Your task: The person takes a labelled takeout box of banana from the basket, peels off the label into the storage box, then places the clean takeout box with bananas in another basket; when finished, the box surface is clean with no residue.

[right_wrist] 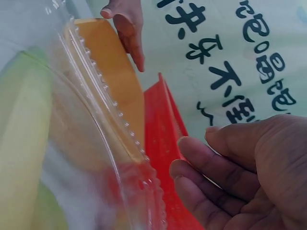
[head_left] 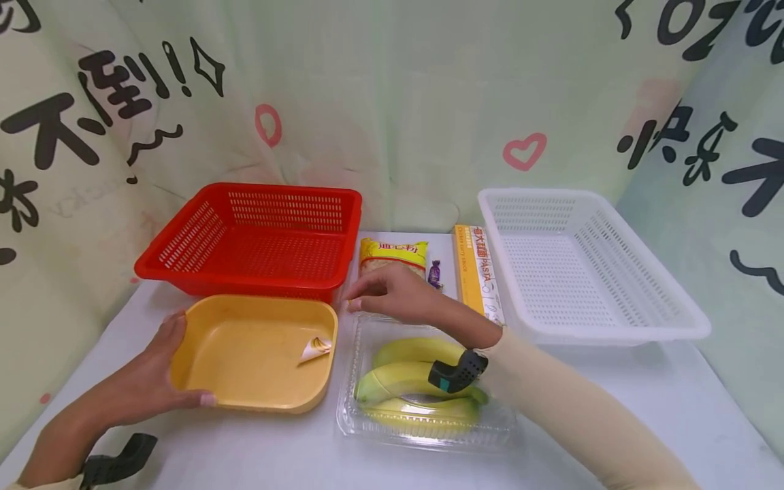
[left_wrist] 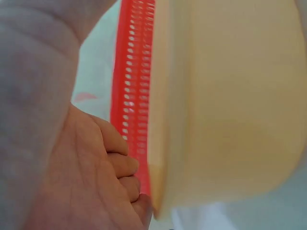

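A white perforated basket [head_left: 618, 333] sits on the right, a pasta box [head_left: 478, 271] just beside it and a purple-wrapped candy [head_left: 435, 273] farther left. Behind hangs a pale curtain [head_left: 422, 102] with black lettering [head_left: 56, 129].

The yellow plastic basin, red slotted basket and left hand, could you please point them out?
Yellow plastic basin [head_left: 251, 355], head view: bare inner floor.
Red slotted basket [head_left: 269, 250], head view: inner floor.
Left hand [head_left: 145, 376], head view: back.

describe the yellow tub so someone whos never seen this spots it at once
Find the big red basket at the back left of the table. Just in front of it, held at its left end by the left hand, is the yellow tub. Unlike the slotted red basket and the clear banana container to its right, it has solid, opaque walls.
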Demonstrator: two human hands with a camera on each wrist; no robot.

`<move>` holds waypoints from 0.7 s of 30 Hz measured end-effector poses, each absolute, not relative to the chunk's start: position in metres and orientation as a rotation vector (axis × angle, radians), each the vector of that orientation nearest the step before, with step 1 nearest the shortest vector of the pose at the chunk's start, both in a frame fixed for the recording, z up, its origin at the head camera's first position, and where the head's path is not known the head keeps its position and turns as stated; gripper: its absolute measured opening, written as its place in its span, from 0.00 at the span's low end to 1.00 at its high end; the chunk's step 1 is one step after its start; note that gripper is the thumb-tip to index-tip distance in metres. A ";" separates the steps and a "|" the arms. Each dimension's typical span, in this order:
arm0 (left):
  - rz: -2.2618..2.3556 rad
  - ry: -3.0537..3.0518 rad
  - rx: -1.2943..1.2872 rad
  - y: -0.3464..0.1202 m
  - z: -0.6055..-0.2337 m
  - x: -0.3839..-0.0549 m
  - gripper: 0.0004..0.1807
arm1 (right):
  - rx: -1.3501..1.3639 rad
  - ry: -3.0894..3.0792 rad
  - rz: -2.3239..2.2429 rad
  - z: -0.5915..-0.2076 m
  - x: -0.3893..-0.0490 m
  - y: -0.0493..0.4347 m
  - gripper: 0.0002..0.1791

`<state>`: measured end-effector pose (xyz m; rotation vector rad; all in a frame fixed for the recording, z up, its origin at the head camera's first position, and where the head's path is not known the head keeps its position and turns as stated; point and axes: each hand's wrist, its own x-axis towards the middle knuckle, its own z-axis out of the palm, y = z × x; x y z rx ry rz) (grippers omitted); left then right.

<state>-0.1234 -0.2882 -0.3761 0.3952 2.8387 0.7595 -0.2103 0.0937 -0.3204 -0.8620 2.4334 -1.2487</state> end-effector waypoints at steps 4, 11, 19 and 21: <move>0.768 2.856 0.401 -0.279 -0.369 -0.123 0.75 | -0.796 2.472 -1.271 -0.314 -0.203 0.109 0.10; 0.772 2.837 0.367 -0.249 -0.356 -0.122 0.72 | -0.769 2.508 -1.303 -0.304 -0.187 0.133 0.10; 0.789 2.839 0.361 -0.218 -0.343 -0.114 0.71 | -0.763 2.597 -1.331 -0.308 -0.166 0.163 0.09; 0.813 2.854 0.405 -0.212 -0.343 -0.111 0.70 | -0.772 2.619 -1.331 -0.312 -0.161 0.170 0.10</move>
